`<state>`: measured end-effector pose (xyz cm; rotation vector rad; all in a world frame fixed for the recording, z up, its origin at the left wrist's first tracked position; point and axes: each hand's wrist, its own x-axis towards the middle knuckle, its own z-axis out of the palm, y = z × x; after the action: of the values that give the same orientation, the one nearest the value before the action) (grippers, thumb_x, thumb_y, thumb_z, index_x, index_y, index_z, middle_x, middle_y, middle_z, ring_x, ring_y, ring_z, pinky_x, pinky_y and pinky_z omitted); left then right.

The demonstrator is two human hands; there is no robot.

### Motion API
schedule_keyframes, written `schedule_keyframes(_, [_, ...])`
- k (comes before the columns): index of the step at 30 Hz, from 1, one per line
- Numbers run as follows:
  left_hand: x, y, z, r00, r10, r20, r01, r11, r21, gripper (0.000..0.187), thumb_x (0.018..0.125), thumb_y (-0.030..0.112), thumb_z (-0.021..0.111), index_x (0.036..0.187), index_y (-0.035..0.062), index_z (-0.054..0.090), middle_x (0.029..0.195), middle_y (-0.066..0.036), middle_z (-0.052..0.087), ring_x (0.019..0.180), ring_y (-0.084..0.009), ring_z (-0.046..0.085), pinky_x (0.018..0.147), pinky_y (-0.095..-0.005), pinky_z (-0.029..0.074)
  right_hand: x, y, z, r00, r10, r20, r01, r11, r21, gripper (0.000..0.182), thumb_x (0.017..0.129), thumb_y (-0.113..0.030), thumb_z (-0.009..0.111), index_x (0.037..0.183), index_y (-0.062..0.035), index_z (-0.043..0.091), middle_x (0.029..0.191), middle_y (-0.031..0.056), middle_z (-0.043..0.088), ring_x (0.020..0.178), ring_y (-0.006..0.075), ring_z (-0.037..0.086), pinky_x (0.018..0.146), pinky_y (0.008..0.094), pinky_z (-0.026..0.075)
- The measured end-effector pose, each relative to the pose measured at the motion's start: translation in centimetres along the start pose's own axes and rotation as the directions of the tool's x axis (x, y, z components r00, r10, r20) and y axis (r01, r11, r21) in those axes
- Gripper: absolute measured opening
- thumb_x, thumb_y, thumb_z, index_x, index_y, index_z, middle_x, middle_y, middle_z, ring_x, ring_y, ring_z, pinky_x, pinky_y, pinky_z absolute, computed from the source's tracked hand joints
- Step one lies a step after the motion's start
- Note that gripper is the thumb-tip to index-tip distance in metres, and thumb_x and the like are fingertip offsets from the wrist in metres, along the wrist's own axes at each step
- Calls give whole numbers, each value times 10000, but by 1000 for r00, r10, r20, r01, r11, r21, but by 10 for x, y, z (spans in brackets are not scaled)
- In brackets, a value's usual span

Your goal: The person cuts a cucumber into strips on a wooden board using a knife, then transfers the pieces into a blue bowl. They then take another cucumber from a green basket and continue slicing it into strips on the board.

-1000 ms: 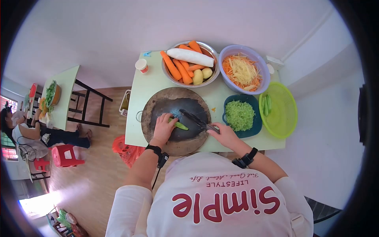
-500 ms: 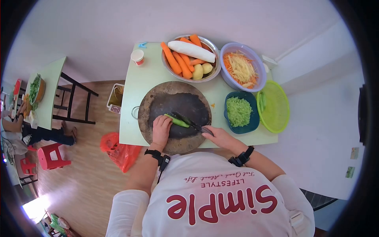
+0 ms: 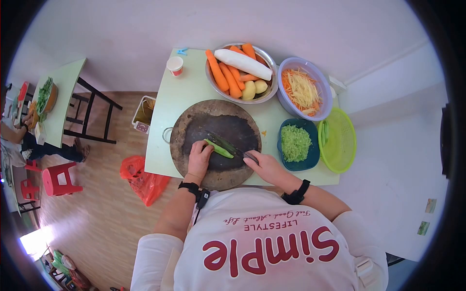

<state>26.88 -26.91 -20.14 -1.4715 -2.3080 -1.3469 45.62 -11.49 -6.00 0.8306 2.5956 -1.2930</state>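
Note:
On the round, dark-stained chopping board (image 3: 187, 169), my left hand (image 3: 198, 159) holds down a long, pale green vegetable (image 3: 219, 149) with bent fingers at its left end. My right hand (image 3: 266, 167) is wrapped round the handle of a kitchen knife (image 3: 225, 144). Its dark blade lies along the far side of the vegetable, close against it, and blends into the board's black surface. Right of the board, a dark teal basket (image 3: 315, 157) is filled with shredded green vegetable (image 3: 295, 142).
Behind the board stand a metal bowl (image 3: 209, 77) of carrots, potatoes and a white radish, a purple basin (image 3: 326, 82) of shreds, and a paper cup (image 3: 175, 66). A lime-green colander (image 3: 347, 140) overhangs the table's right side. Another person (image 3: 48, 145) works at a table far left.
The knife and my right hand have shifted slightly left, the blade now tilted differently beside the vegetable. My left hand keeps its hold. The whole view has turned a little.

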Motion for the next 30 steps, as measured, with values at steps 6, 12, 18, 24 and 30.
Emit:
schedule_keyframes(6, [-2,0,0,1000,-14,17,14,1000,25,165,755,54,706,916,76,678,976,-102,594,980,-308,588,834,-391,515,9,-1,4,997,-68,23,70,995,-76,380,971,-421,539,1135,-88,622,893,194,688,832,395,658,729,454,518])
schedule_keyframes(12, [-2,1,0,999,-34,33,33,999,40,156,769,60,707,922,78,682,972,-102,597,991,-311,587,840,-398,517,6,0,9,996,-75,37,80,989,-124,361,968,-424,541,1107,-100,619,842,184,685,777,397,658,683,465,515])
schedule_keyframes(18, [-2,1,-1,999,-28,39,26,999,45,147,771,65,707,916,77,679,966,-105,597,995,-316,587,833,-400,521,2,-2,16,997,-66,40,71,985,-157,350,975,-418,532,1092,-95,598,814,192,675,759,401,653,670,481,508])
schedule_keyframes(24, [0,4,-3,1000,-12,22,11,999,31,154,762,52,715,909,64,672,947,-115,587,963,-324,585,811,-403,518,5,1,15,996,-76,41,81,988,-134,356,980,-413,523,1099,-85,593,827,197,678,772,408,654,675,487,506])
schedule_keyframes(30, [2,7,-5,1000,-13,18,12,1000,15,144,765,43,714,901,60,672,935,-121,579,940,-328,585,796,-401,514,6,1,13,996,-55,67,67,980,-188,370,983,-419,514,1106,-79,594,836,204,679,790,408,656,685,488,508])
